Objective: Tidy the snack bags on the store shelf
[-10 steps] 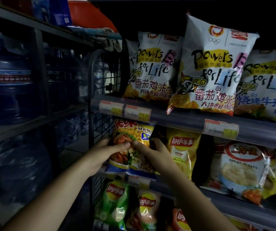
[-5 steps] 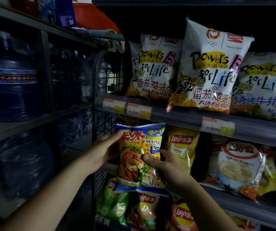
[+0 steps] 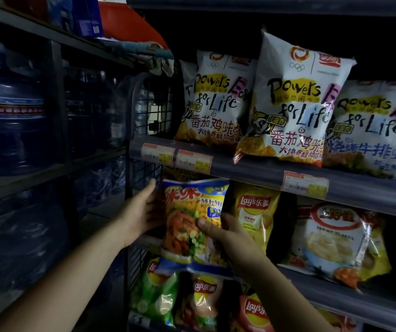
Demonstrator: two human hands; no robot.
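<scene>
The step in hand looks like the squaring-up of one bag at the left end of the middle shelf (image 3: 323, 295). The blue-and-yellow snack bag (image 3: 192, 224) is held upright and face out, its top seam just under the upper shelf rail (image 3: 252, 168) and its bottom seam hanging in front of the middle shelf's edge, over the tops of the Lay's bags on the shelf below (image 3: 204, 298). It is not yet seated.

The right grip (image 3: 230, 238) pinches the bag at its right edge, with the thumb (image 3: 206, 224) laid across the printed front and the fingers hidden behind. The left grip (image 3: 141, 216) is flat, its fingers straight and pointing up along the bag's left edge; it steadies the bag rather than clasps it, and its thumb cannot be seen. The bag stands between the wire side panel (image 3: 149, 104) and a yellow Lay's bag (image 3: 252, 212), which it overlaps slightly.

The next move probably calls for easing the bag back and a little down, so that its bottom seam rests on the shelf board behind the front edge. The top must pass under the rail without folding over, and the yellow neighbour should not be pushed askew. A soft, air-filled bag will tend to lean once released, so the flat left grip is well placed to hold it straight.
</scene>
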